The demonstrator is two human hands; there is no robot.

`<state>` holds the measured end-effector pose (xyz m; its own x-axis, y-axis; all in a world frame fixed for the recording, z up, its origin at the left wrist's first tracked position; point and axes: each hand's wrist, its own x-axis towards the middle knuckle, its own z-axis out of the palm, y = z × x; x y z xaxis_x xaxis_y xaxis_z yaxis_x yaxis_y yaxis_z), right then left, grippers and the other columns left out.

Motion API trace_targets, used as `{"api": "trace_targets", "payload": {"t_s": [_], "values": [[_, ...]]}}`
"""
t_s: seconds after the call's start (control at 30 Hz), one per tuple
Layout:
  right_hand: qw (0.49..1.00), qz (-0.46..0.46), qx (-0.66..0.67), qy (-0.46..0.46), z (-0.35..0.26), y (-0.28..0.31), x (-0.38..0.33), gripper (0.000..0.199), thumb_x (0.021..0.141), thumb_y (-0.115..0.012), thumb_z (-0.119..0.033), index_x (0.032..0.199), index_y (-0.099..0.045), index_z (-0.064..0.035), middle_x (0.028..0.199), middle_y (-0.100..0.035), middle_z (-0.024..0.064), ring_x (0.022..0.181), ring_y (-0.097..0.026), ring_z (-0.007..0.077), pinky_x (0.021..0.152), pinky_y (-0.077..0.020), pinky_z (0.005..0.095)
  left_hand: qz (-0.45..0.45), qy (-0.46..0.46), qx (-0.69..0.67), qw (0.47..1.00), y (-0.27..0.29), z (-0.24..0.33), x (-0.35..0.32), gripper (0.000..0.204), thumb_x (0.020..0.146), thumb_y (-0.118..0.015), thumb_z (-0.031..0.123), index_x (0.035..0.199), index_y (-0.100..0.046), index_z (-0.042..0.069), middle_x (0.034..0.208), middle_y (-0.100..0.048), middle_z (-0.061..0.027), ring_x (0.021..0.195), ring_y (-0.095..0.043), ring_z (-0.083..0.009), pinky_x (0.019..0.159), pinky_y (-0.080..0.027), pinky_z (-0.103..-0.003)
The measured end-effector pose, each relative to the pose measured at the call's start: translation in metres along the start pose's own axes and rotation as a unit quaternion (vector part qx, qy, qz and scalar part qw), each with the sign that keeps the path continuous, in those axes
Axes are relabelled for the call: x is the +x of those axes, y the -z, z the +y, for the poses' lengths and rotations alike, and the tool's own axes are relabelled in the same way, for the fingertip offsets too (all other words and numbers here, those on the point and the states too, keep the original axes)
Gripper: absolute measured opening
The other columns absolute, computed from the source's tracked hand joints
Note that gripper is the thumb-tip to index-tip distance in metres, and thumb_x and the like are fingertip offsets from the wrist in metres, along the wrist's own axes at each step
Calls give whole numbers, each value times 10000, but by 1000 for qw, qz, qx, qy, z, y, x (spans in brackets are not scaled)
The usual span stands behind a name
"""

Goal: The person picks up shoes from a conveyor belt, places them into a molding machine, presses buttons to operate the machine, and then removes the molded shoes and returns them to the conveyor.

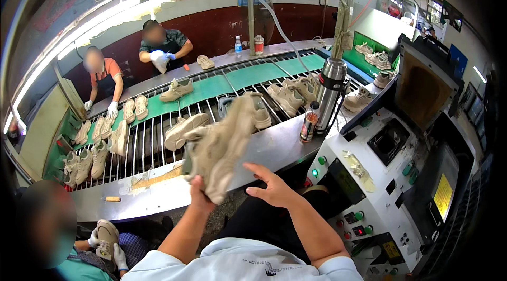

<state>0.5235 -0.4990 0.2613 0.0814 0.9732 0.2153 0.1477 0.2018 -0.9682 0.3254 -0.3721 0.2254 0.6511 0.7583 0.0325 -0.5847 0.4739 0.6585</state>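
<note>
My left hand (199,195) is closed round one end of a beige sneaker (224,146), held tilted in front of me above the conveyor's near edge. Motion blurs the sneaker, and I cannot tell whether a second shoe is held with it. To the right, my right hand (272,187) is open, its fingers apart and nothing in them, a little away from the sneaker. Behind the held shoe, a beige sneaker lying tipped (185,130) and a grey-beige sneaker (260,111) rest on the conveyor's metal rods (150,146).
More sneakers (285,99) and several soles (129,109) lie along the conveyor. A steel flask (330,93) and a small bottle (309,122) stand at the right, beside a white machine (338,175) with its lid raised. Two people work opposite; another (74,244) holds a shoe at lower left.
</note>
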Motion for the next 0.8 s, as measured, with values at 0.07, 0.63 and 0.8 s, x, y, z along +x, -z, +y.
{"api": "trace_targets", "payload": {"t_s": [0.07, 0.63, 0.8], "values": [[997, -61, -34, 15, -12, -1, -10, 573, 867, -659, -181, 1380, -451, -33, 1430, -435, 114, 1329, -398, 224, 1099, -320, 379, 81, -82, 53, 992, 30, 21, -13, 774, 783, -681, 398, 1386, -370, 27, 1299, -530, -139, 1145, -565, -288, 979, -486, -406], [848, 454, -1, -272, 185, -9, -292, 157, 749, -672, -19, 904, -649, -20, 773, -589, 18, 679, -549, 110, 626, -453, 244, 337, -204, 555, 733, 224, -6, 46, 663, 655, -836, 197, 1219, -532, 29, 1095, -634, -121, 1004, -612, -238, 879, -472, -347], [833, 395, -294, -251, 155, -20, -234, 76, 712, -655, -87, 778, -626, -63, 694, -533, 75, 626, -548, 252, 581, -454, 359, 298, -182, 569, 744, 217, -16, 114, 689, 648, -834, 230, 1229, -525, 24, 1109, -635, -144, 1022, -613, -279, 892, -469, -366]]}}
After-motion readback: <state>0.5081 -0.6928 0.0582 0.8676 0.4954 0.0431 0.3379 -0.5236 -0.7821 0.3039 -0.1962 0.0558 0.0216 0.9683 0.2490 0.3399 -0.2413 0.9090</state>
